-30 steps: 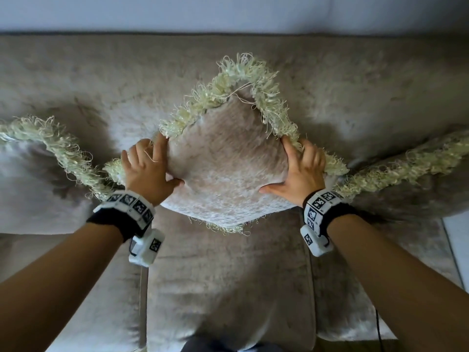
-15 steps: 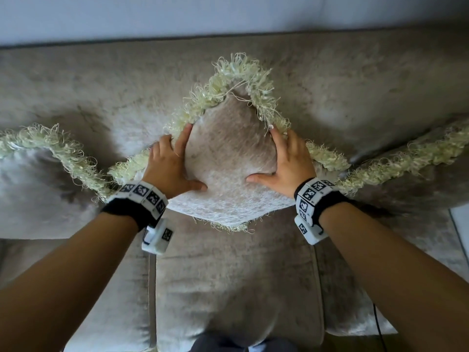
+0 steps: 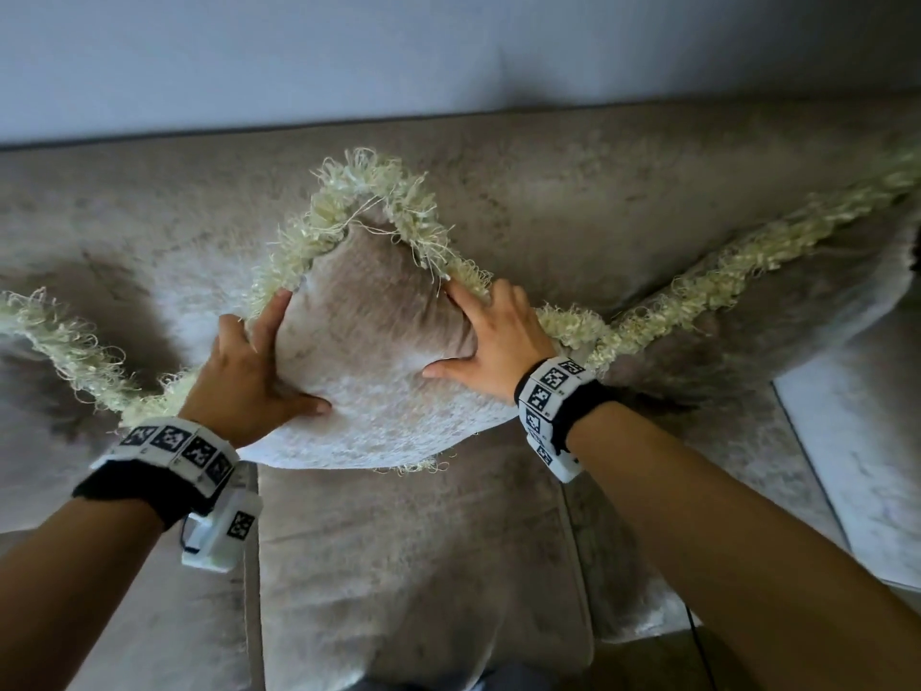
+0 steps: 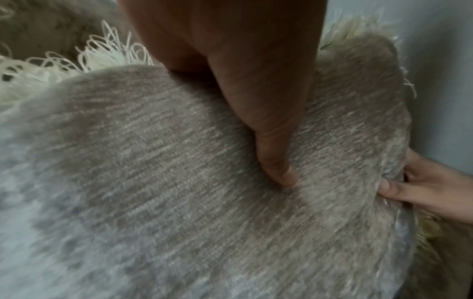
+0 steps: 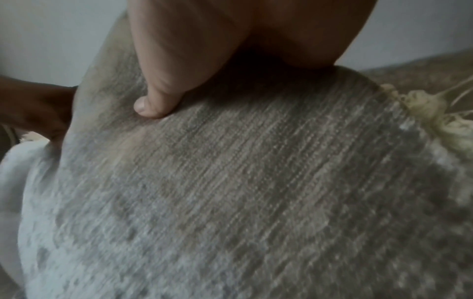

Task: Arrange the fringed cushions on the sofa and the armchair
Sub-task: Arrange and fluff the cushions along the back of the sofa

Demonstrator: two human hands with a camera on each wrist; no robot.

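Note:
A beige middle cushion (image 3: 374, 351) with cream fringe stands on one corner against the sofa back (image 3: 548, 202). My left hand (image 3: 269, 361) grips its left edge, fingers up along the fringe and thumb (image 4: 276, 141) dug into the front face. My right hand (image 3: 463, 336) grips the right edge the same way, its thumb (image 5: 163, 91) pressing the fabric (image 5: 256, 182). The cushion is squeezed narrow between the two hands. Its lower corner hangs just over the seat (image 3: 413, 566).
A second fringed cushion (image 3: 45, 416) leans at the left and a third (image 3: 747, 316) at the right, both touching the middle one's sides. A pale wall (image 3: 448, 52) rises behind the sofa. A light surface (image 3: 857, 451) lies at the right edge.
Both hands have slid up and inward along the cushion's edges toward its top corner, pinching it narrower. The thumbs now press deeper into the face.

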